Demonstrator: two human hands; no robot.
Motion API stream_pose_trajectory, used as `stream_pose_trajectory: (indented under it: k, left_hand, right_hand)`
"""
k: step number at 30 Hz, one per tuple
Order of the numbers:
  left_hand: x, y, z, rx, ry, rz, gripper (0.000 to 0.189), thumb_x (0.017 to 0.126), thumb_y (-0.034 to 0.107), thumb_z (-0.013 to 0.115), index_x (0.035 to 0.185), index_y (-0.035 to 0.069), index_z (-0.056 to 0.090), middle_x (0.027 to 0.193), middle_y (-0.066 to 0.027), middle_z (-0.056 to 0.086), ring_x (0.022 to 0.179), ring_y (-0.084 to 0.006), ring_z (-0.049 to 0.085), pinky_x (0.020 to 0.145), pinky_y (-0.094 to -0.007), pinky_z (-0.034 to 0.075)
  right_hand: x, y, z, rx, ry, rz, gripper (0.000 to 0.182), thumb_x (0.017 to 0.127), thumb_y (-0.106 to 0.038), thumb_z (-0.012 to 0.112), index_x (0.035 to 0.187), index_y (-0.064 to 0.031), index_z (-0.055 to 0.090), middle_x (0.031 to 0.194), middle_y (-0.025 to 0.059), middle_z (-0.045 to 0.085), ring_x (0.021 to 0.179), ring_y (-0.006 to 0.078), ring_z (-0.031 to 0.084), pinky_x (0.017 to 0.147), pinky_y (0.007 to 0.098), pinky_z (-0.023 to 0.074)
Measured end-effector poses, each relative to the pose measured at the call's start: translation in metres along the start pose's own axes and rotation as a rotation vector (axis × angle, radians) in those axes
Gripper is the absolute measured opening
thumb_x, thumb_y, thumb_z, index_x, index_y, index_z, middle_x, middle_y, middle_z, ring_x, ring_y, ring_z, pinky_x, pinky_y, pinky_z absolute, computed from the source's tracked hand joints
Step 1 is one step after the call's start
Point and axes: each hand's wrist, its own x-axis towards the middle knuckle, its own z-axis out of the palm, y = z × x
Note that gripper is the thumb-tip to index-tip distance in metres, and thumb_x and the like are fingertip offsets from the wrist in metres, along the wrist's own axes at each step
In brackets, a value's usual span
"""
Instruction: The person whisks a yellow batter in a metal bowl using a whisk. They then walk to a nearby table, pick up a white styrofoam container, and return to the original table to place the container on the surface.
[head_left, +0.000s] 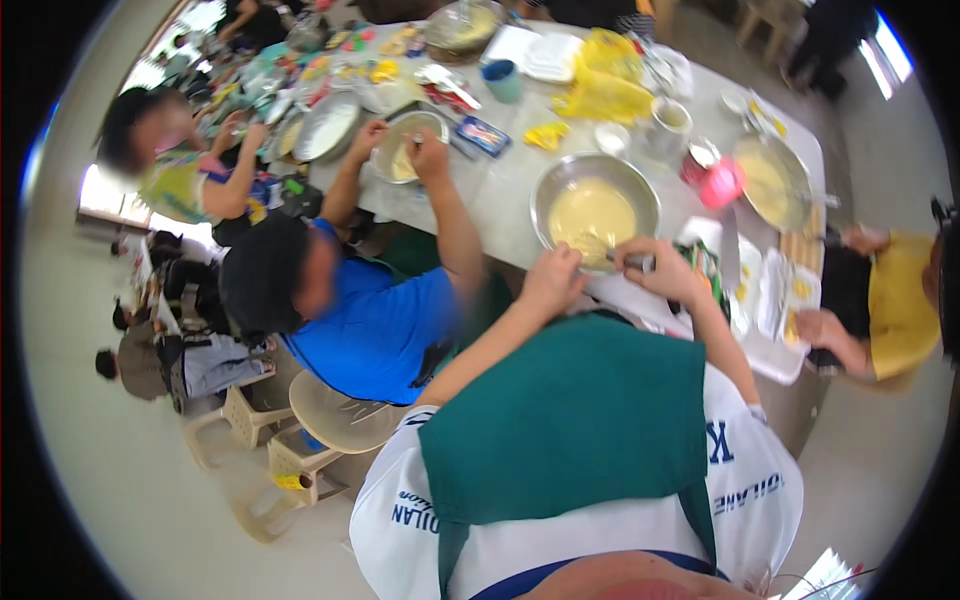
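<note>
A stainless steel mixing bowl (646, 180) with pale yellow batter (589, 206) stands at the table's near edge, in front of my green apron (562, 420). My left hand (553, 281) grips its near rim with the fingertips. My right hand (664, 270) is shut on the handle of a wire whisk (595, 244), whose wire loops dip into the batter at the near side. The handle leans out over the rim toward the right. Below my right hand, a green packet (701, 262) is partly hidden.
On my left, a person in a blue shirt (375, 315) works over another bowl (382, 154). At the right, a person in yellow (904, 300) is beside a batter bowl (806, 176) and foam trays (780, 367). A pink cup (721, 182) and steel knife (730, 251) lie nearby.
</note>
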Motion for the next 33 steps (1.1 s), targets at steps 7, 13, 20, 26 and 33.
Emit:
stream_pose_trajectory:
  k: [7,13,20,26,33]
  left_hand:
    - [0.003,0.002,-0.005,-0.026,-0.014,0.013,0.024,0.08,0.019,0.076,0.088,0.004,0.059,0.091,-0.0137,0.057,0.088,-0.0367,0.057,0.076,-0.0441,0.047]
    - [0.005,0.003,-0.005,-0.009,-0.013,0.017,0.024,0.08,0.019,0.077,0.087,0.004,0.059,0.09,-0.0132,0.057,0.088,-0.0363,0.057,0.076,-0.044,0.047]
    - [0.004,0.001,-0.009,-0.016,-0.016,0.044,0.024,0.08,0.018,0.076,0.088,0.005,0.058,0.091,-0.0126,0.056,0.088,-0.036,0.057,0.075,-0.044,0.048]
    - [0.007,-0.002,-0.007,-0.023,-0.025,0.059,0.024,0.081,0.02,0.076,0.088,0.005,0.058,0.091,-0.0121,0.057,0.087,-0.0358,0.058,0.074,-0.0443,0.047]
    - [0.006,-0.004,-0.01,-0.018,-0.056,0.037,0.025,0.08,0.018,0.076,0.091,0.005,0.058,0.093,-0.012,0.056,0.087,-0.0358,0.056,0.076,-0.044,0.048]
  right_hand:
    - [0.02,0.045,-0.005,-0.021,0.339,0.002,0.015,0.075,-0.002,0.066,0.089,-0.0035,0.069,0.091,0.0121,0.07,0.088,0.0276,0.067,0.085,0.0354,0.0515]
    - [0.018,0.022,0.028,0.017,0.045,-0.117,0.015,0.075,-0.004,0.068,0.09,-0.0041,0.068,0.089,0.0128,0.068,0.087,0.0288,0.067,0.083,0.0368,0.0518]
    - [0.009,0.047,-0.014,0.016,0.248,-0.034,0.013,0.075,-0.002,0.065,0.087,-0.0017,0.068,0.091,0.0122,0.069,0.09,0.0285,0.067,0.086,0.0356,0.0513]
    - [0.035,0.038,0.032,0.069,0.256,-0.18,0.013,0.075,-0.002,0.065,0.087,-0.0023,0.066,0.092,0.012,0.069,0.09,0.0277,0.066,0.087,0.0363,0.051]
    - [-0.011,0.045,-0.014,0.106,0.112,-0.012,0.013,0.074,-0.001,0.065,0.087,-0.0022,0.065,0.095,0.0104,0.069,0.091,0.0253,0.066,0.087,0.0354,0.0506]
